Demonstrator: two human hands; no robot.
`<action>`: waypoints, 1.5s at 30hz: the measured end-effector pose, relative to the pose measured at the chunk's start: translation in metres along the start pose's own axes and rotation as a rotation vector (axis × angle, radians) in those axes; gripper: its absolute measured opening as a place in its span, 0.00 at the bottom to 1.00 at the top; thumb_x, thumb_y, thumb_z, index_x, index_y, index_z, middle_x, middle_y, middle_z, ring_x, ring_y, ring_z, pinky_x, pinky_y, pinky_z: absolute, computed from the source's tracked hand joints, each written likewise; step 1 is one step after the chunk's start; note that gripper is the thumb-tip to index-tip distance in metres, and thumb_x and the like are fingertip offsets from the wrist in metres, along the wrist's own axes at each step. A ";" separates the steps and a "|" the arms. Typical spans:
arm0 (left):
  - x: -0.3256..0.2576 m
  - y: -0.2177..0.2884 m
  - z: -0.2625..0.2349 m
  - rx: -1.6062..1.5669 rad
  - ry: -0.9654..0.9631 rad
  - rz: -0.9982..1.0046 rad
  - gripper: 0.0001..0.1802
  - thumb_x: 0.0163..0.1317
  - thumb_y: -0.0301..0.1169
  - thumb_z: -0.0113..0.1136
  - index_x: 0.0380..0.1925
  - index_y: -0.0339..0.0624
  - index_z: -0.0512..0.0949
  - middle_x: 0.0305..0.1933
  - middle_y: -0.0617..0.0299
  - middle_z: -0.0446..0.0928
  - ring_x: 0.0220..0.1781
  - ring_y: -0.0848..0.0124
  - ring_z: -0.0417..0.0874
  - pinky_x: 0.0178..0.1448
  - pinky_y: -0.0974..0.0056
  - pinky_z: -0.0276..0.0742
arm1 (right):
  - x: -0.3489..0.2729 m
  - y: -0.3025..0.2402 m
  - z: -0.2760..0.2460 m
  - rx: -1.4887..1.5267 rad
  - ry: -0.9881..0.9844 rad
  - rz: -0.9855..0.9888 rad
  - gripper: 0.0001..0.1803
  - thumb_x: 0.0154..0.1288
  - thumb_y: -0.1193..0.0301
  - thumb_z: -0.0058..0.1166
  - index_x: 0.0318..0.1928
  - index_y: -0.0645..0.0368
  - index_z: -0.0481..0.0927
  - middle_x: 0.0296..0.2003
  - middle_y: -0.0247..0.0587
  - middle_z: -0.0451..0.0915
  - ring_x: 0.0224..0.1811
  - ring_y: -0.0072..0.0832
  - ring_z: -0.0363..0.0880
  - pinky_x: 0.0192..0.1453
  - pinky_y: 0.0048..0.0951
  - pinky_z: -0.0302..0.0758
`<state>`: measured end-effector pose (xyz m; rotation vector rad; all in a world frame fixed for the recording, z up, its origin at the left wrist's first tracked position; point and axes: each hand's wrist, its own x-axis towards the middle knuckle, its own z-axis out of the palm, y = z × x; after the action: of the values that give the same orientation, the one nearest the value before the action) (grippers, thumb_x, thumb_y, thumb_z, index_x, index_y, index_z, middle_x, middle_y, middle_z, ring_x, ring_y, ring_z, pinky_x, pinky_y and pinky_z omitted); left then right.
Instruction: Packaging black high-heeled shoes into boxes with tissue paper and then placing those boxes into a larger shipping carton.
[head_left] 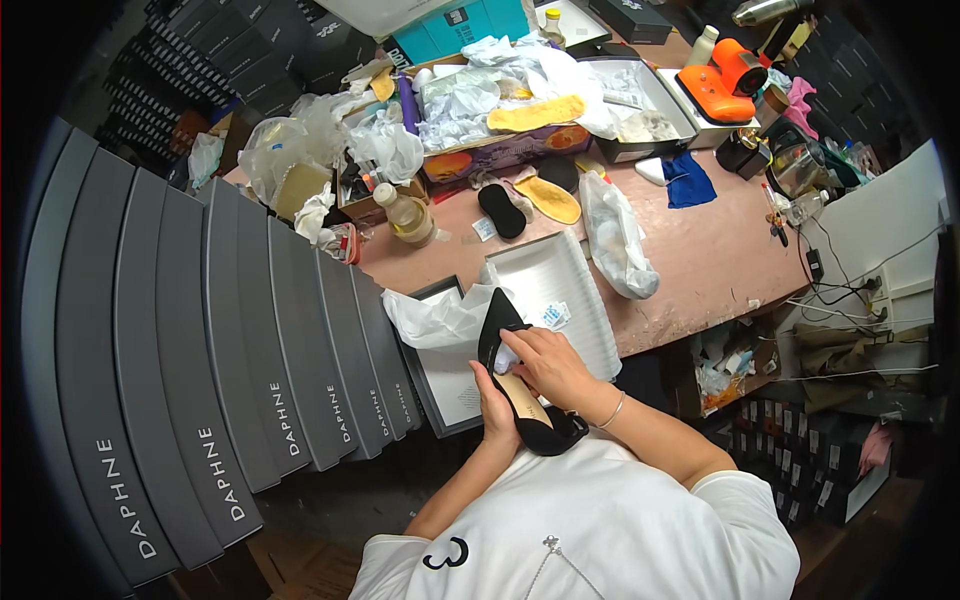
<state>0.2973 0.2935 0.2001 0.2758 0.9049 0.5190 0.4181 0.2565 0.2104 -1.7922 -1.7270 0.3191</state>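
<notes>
A black pointed shoe (545, 436) with a beige insole lies tilted in front of my chest, its toe pointing away from me. My left hand (495, 408) is wrapped round its side from below. A crumpled white paper wad (507, 358) sits in the toe opening, with the fingers of my right hand (550, 365) closed over it and against the toe. Past the shoe are an open grey shoe box (437, 412), white tissue paper (440, 318) and a white-lined box part (530, 262) holding small printed packets (552, 316).
Tall stacks of grey shoe boxes (240, 330) flank me on the left. On the pink table (700, 270) are a white-wrapped bundle (615, 240), a black brush-like pad (502, 211), a glass bottle (405, 215), a paper-filled carton (500, 150) and an orange device (718, 88).
</notes>
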 end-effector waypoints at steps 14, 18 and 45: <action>0.024 -0.033 -0.043 0.007 -0.220 0.005 0.45 0.65 0.67 0.30 0.65 0.39 0.54 0.60 0.54 0.65 0.59 0.64 0.72 0.59 0.62 0.71 | 0.003 0.009 -0.025 0.193 -0.120 -0.085 0.40 0.54 0.56 0.60 0.64 0.62 0.63 0.38 0.53 0.79 0.38 0.48 0.77 0.46 0.41 0.72; 0.012 -0.020 -0.033 0.012 -0.315 -0.017 0.41 0.65 0.67 0.29 0.51 0.40 0.69 0.44 0.56 0.75 0.42 0.65 0.80 0.45 0.61 0.78 | 0.008 0.024 -0.015 0.302 -0.224 0.153 0.32 0.55 0.62 0.58 0.59 0.62 0.68 0.35 0.53 0.79 0.36 0.46 0.78 0.41 0.38 0.75; 0.011 0.004 -0.019 0.052 0.163 -0.007 0.43 0.58 0.75 0.29 0.48 0.49 0.72 0.24 0.62 0.71 0.20 0.67 0.72 0.25 0.64 0.72 | 0.017 0.049 -0.030 -0.309 0.285 -0.065 0.15 0.53 0.71 0.60 0.42 0.61 0.77 0.32 0.46 0.79 0.38 0.41 0.77 0.43 0.41 0.70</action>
<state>0.2867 0.3036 0.1831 0.2806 1.0785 0.5176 0.4769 0.2676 0.2094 -1.8807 -1.6913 -0.2339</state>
